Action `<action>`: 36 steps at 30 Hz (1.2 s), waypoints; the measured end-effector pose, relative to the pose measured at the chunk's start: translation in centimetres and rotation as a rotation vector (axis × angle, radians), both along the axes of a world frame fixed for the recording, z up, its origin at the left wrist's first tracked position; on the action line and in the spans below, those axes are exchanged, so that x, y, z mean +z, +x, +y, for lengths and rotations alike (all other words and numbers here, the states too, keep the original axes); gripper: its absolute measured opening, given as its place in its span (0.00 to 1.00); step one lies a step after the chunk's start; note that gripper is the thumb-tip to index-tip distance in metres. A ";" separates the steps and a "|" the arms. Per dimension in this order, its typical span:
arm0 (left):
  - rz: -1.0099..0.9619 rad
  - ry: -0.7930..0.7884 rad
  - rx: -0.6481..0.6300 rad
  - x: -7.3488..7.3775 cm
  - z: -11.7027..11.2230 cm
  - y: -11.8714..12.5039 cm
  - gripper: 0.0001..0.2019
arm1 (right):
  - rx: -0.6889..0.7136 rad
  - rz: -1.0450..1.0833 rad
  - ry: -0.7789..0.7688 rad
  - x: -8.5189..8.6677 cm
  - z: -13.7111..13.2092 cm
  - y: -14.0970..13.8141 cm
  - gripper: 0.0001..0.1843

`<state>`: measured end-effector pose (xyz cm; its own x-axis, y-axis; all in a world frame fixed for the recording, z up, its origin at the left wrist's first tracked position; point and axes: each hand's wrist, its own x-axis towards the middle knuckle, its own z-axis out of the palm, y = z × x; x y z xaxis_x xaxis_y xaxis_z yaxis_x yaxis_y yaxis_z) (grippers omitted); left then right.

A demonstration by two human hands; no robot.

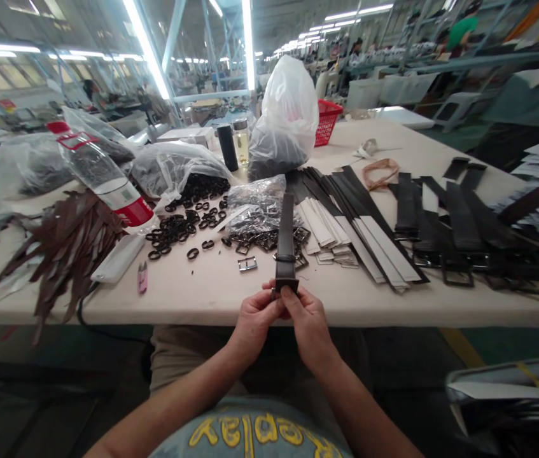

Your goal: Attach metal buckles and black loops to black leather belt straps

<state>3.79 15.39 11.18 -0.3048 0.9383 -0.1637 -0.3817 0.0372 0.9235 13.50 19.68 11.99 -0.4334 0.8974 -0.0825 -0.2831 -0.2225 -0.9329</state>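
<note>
In the head view, a black strap lies straight out toward twelve o'clock from the person, its near end grasped between both hands at the table's front edge and its far end running up to a clear plastic bag. The left hand pinches the near end from the seven o'clock side, and the right hand from the five o'clock side, its thumb laid on top; the fingers beneath are mostly hidden. The strap should be light, springy and fairly stiff lengthwise, bending across its flat face more readily than across its width; its smooth surface may slide a little under dry fingers, and the finish looks more apt to scuff than the body to break. The squared near end seems the best place to take hold, being broad and within reach of both thumbs; the far end would likely sag if lifted alone. In looks it is flat, even in width and softly shiny, with a narrow dark loop across it just beyond the fingers and a small metallic glint by the left fingertips; whether that belongs to a buckle cannot be told. A loose buckle lies apart, between ten and eleven o'clock from the hands.
</note>
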 end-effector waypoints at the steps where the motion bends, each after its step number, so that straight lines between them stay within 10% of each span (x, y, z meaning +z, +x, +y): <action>1: -0.014 -0.004 -0.004 0.0 0.2 0.2 0.13 | -0.017 0.008 -0.001 -0.1 0.1 0.0 0.21; 8: -0.033 -0.028 -0.091 0.2 0.9 0.1 0.16 | -0.077 -0.038 0.056 -0.7 1.6 0.0 0.20; 14: 0.261 -0.043 -0.125 0.1 0.6 -4.8 0.17 | -0.084 -0.110 0.159 -1.7 3.2 0.6 0.19; 21: 1.079 -0.139 0.313 1.4 0.3 -16.6 0.09 | -0.053 -0.109 0.105 -3.0 3.4 0.7 0.21; 26: 1.547 -0.346 0.339 2.1 0.8 -20.6 0.07 | -0.006 -0.144 0.151 -3.3 3.4 0.7 0.21; 36: 0.733 -0.152 0.241 0.5 2.6 -15.6 0.13 | 0.087 -0.182 0.164 -2.6 3.3 0.5 0.22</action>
<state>-11.79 18.00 11.72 -0.5770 0.8160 0.0363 0.3091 0.1771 0.9344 14.04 23.02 9.38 -0.5013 0.8650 -0.0226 -0.0939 -0.0803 -0.9923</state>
